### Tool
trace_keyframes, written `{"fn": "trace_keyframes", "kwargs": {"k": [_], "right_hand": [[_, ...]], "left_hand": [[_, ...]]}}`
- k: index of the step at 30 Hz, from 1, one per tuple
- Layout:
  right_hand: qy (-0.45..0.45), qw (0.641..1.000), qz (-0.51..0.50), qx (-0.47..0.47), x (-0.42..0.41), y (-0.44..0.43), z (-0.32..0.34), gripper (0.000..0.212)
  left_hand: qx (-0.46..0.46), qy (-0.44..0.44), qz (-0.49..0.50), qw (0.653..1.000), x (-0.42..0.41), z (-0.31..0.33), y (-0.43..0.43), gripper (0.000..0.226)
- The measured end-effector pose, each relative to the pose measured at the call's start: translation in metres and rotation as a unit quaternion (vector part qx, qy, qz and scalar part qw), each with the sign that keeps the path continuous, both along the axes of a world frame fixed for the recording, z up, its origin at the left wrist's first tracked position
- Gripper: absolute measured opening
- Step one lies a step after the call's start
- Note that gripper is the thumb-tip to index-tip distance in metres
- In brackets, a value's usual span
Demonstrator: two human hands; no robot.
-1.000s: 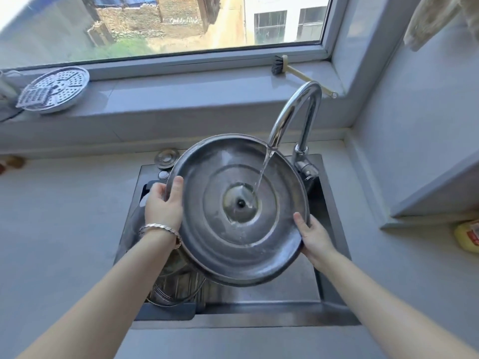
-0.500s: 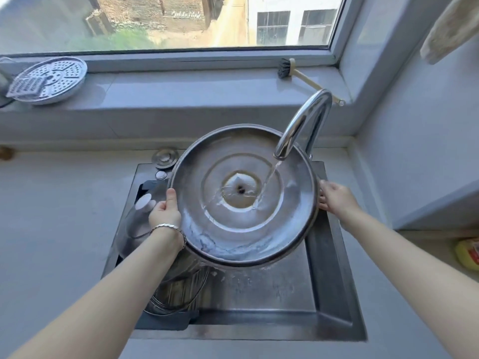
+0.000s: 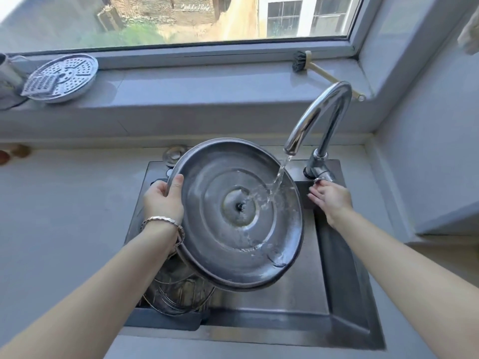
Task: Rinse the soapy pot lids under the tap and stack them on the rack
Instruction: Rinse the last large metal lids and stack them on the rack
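**Sill, far left:** perforated steamer plate [image 3: 61, 77], lying flat, well apart from the work.

**Left hand** [image 3: 162, 200]: grips the left rim of the pot lid, with the thumb over the inner face and the fingers behind. A bracelet [image 3: 166, 221] sits at the wrist. This hand is the lid's only support.

**Pot lid** [image 3: 238, 213]: large and steel, held tilted above the sink [image 3: 342, 268] with the hollow side toward the camera. Water gathers near its lower edge. A wire rack [image 3: 178, 294] lies beneath it, partly hidden.

**Tap** [image 3: 318, 117]: running, and the stream [image 3: 281, 174] strikes the lid's upper right.

**Right hand** [image 3: 330, 198]: fingers nearly straight and holding nothing, placed at the tap lever [image 3: 322, 174]. Whether it touches the lever cannot be told.

**Risks, as judged:**
- The wet and possibly soapy rim is pinched by one hand, so it may slip or swing down onto the rack or the sink floor.
- The tilted hollow may throw water past the sink edge.
- Closing the tap too soon would likely leave suds on the lid.
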State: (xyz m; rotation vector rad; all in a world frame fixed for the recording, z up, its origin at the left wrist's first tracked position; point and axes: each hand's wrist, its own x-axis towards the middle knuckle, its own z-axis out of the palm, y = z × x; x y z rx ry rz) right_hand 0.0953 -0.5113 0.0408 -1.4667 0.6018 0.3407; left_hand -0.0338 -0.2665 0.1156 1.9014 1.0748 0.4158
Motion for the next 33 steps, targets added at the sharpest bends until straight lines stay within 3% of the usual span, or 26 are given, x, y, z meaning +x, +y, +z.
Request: {"fn": "trace_keyframes", "kwargs": {"k": [3,5,8,12,15,17,20,22,24,28,33], "right_hand": [[-0.004,0.984,0.138,-0.110,-0.003,-0.006,0.000,0.019],[-0.020,0.930,0.286,-0.228,-0.014,-0.010,0.006,0.014],[-0.084,0.847,0.416,-0.321,-0.039,-0.005,0.022,0.036],[-0.152,0.812,0.496,-0.268,-0.072,0.010,0.066,0.031],[-0.195,0.797,0.533,-0.207,-0.089,0.019,0.098,0.036],[-0.243,0.769,0.540,-0.239,-0.096,0.022,0.110,0.044],[-0.360,0.706,0.503,-0.345,-0.100,0.023,0.114,0.024],[-0.385,0.707,0.470,-0.362,-0.098,0.021,0.112,0.014],[-0.379,0.730,0.440,-0.360,-0.091,0.016,0.112,0.008],[-0.329,0.776,0.407,-0.353,-0.077,0.013,0.116,0.009],[-0.305,0.789,0.410,-0.342,-0.078,0.017,0.119,0.015]], "left_hand": [[0.017,-0.004,-0.030,0.999,-0.001,0.010,-0.004,0.041],[0.030,0.011,-0.064,0.997,0.001,0.017,-0.007,0.041],[0.012,0.053,-0.105,0.993,0.007,0.028,-0.012,0.037],[-0.119,0.094,-0.160,0.975,0.017,0.048,-0.031,0.013],[-0.174,0.104,-0.181,0.962,0.028,0.063,-0.049,0.015],[-0.204,0.107,-0.189,0.954,0.033,0.069,-0.058,0.014],[-0.190,0.102,-0.232,0.949,0.034,0.073,-0.070,0.016],[-0.154,0.082,-0.262,0.949,0.031,0.072,-0.076,0.030],[-0.149,0.054,-0.272,0.949,0.024,0.069,-0.078,0.037],[-0.158,0.087,-0.266,0.947,0.002,0.051,-0.068,0.027],[-0.185,0.108,-0.202,0.956,-0.029,0.025,-0.050,0.017]]}}
